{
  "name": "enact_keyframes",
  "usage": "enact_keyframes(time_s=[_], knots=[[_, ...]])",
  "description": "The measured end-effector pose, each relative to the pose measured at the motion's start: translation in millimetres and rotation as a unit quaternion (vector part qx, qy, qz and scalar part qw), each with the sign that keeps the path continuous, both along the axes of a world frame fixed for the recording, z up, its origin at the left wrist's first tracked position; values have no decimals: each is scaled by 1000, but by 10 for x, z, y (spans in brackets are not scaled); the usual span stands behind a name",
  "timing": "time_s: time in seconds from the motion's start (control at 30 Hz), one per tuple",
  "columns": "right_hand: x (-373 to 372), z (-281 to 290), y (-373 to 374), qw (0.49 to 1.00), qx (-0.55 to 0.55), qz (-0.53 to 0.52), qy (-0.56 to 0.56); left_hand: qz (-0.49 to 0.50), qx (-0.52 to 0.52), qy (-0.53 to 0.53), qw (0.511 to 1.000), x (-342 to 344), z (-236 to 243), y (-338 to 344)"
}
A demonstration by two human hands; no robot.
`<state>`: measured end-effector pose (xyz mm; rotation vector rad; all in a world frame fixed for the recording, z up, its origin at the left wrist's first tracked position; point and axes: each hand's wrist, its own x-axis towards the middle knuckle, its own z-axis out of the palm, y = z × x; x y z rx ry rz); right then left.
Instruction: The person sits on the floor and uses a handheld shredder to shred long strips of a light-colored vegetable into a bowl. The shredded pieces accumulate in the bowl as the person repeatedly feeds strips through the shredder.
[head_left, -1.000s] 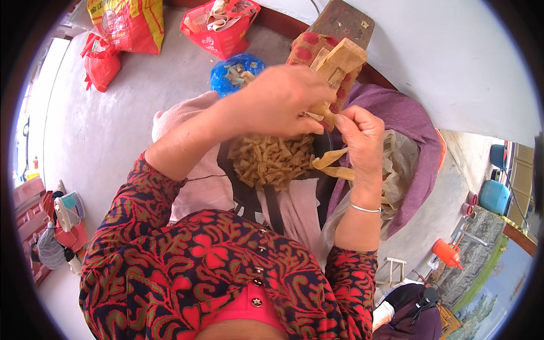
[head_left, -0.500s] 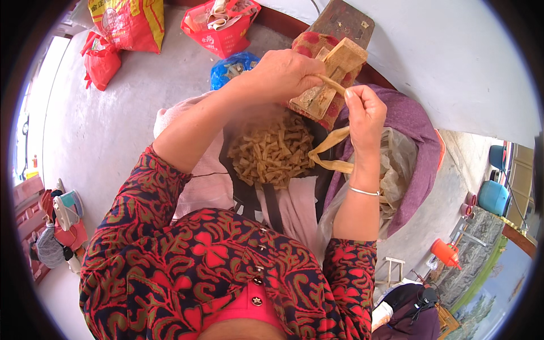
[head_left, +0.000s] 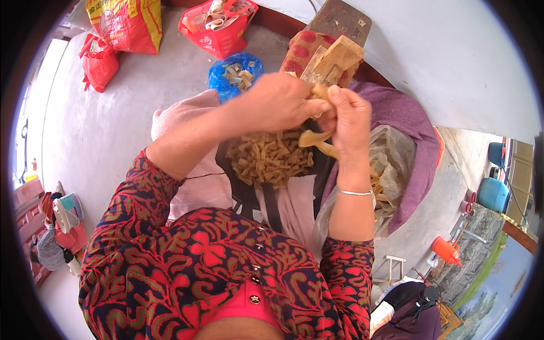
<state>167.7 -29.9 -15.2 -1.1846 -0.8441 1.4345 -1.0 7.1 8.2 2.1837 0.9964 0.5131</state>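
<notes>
My left hand [head_left: 283,101] and my right hand [head_left: 350,116] are close together, both closed on a flat, bendy tan strip [head_left: 318,141]. Part of it is bunched between my fingers, and a loop hangs below, beside my right wrist. Beneath my hands, a heap of short, folded or knotted tan pieces [head_left: 271,158] lies on a dark surface over my lap. Just beyond the hands, a wooden block device [head_left: 340,56] sits on a red patterned cushion [head_left: 300,52]. My left hand hides its near end. The strip's exact material is not clear.
A clear plastic bag [head_left: 391,153] with more tan strips stands at right inside purple cloth [head_left: 411,127]. A blue bag [head_left: 221,79] of pieces and a red bag [head_left: 218,41] stand ahead. Pink towels [head_left: 195,195] lie at my lap. A white wall [head_left: 442,56] rises beyond the wooden bench [head_left: 345,22].
Both hands have drawn nearer to me and closer together, off the wooden block. The strip, stretched between them before, is now bunched at my fingers, and its hanging loop is shorter.
</notes>
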Motion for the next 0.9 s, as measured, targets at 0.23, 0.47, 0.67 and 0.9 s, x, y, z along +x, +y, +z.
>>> enact_keyframes(time_s=[0.23,0.47,0.67,0.9], knots=[[-216,120,-124,961,-94,144,217,245,-467,-526,667,174,127,-11],[-141,260,-203,928,-85,198,303,215,-207,-609,735,-180,258,265],[-320,176,-217,959,265,2,-104,-55,182,-298,936,13,-85,-61],[-200,57,-203,973,156,-40,-167,37,-192,-213,957,78,77,-95]])
